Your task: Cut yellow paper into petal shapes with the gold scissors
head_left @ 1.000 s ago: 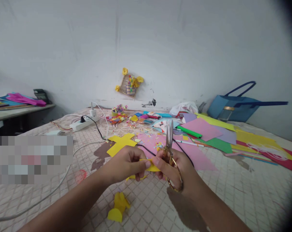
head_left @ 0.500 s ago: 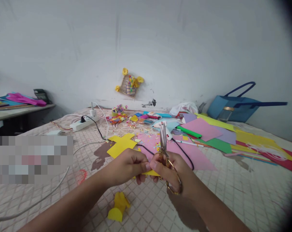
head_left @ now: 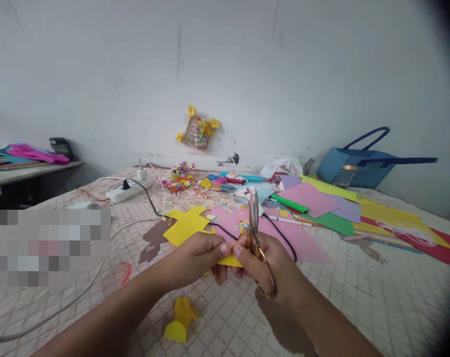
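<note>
A small yellow paper piece (head_left: 230,261) is pinched between both hands at the middle of the view. My left hand (head_left: 200,258) grips its left side with thumb and fingers. My right hand (head_left: 262,263) holds its right side, and gold-handled scissors (head_left: 253,218) also hang in that hand, blades pointing up. Beyond my left hand lies a yellow cross-shaped paper (head_left: 185,224). Nearer to me, a curled yellow paper cutout (head_left: 182,317) rests on the patterned tablecloth (head_left: 225,317).
Pink paper (head_left: 302,243) and a glue gun (head_left: 260,204) with a black cord lie behind my hands. Coloured sheets (head_left: 344,206) and a blue bag (head_left: 354,166) are at the right. A white power strip (head_left: 130,191) and cables are at the left.
My thumbs have moved slightly apart, and more of the yellow piece shows between them. The whole view has shifted a little.
</note>
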`<state>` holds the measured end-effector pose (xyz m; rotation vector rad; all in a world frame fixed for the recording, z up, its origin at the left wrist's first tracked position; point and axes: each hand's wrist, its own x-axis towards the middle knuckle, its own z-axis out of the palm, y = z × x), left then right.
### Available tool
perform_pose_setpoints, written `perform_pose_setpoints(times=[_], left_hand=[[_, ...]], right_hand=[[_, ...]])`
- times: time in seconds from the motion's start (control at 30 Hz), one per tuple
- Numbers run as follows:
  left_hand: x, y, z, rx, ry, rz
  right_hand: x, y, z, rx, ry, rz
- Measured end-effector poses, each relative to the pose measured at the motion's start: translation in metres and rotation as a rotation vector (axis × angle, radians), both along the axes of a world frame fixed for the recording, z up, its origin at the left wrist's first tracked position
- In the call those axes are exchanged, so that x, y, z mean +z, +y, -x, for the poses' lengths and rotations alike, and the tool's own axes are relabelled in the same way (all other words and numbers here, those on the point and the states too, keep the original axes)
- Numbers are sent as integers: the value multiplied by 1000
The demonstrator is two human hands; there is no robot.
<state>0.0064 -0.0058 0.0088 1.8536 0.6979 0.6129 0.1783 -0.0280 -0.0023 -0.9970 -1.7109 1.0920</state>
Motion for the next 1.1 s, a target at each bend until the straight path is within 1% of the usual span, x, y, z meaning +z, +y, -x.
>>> perform_pose_setpoints(times=[0.13, 0.27, 0.37, 0.5, 0.6, 0.7, 0.8, 0.9, 1.0, 1.03, 1.1], left_hand=[[0, 2, 1, 85, 29, -37], [0, 4, 1, 229, -67, -21], [2, 2, 1, 309, -139, -44], [5, -2, -2, 340, -193, -43], [4, -4, -4, 377, -205, -55], [2, -4, -6, 373, -253, 1], [0, -2, -6, 343, -352, 91], [-3, -1, -7, 250, -366, 164], [-6, -2, -11, 174, -344, 183], [-6, -3, -12, 169, -354, 183], [-7, -4, -14, 209, -383, 175]], right_hand=[[-1, 2, 3, -61, 46, 25], [1, 3, 5, -97, 84, 68], [3, 2, 6, -85, 117, 107], [5, -3, 9, -14, 89, 125], [6, -6, 10, -3, 65, 141], [5, -6, 11, -20, 68, 130], [-1, -2, 13, -61, 158, 103], [-8, 5, 13, -102, 265, 92], [-13, 10, 13, -82, 339, 123], [-14, 11, 13, -69, 362, 145], [-15, 12, 15, -46, 397, 196]])
